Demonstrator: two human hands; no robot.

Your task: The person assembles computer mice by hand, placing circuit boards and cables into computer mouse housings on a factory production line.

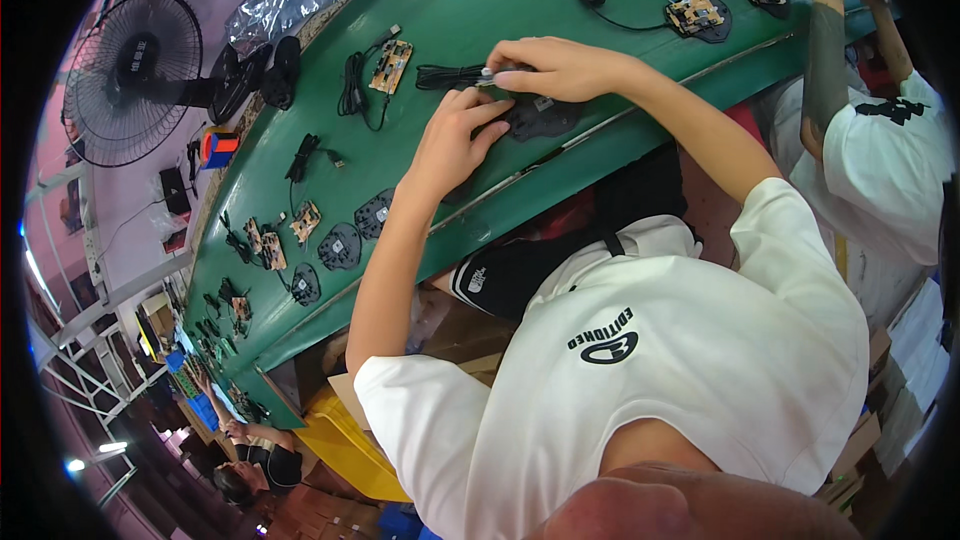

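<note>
On the green bench [440, 220], my two hands meet over a coiled black cable [443, 77] and a flat, rounded black plastic base [547, 118]. My right hand [555, 70] has its fingertips closed on a small pale, silvery piece [486, 78] at the cable's end; its exact kind is too small to tell. Just below, my left hand [450, 135] bends its fingers and thumb toward the same spot, at the base's left edge. Whatever lies between those fingertips is hidden. Left of my hands lies a tan circuit board [391, 66] with its own black cable [352, 85].
More boards with cables and black bases [340, 245] lie leftward along the bench. A board on a base [697, 16] lies at the upper right, near a co-worker's tattooed arm [825, 60]. A black fan [140, 70] and a blue-orange object [218, 148] stand beyond the far edge.
</note>
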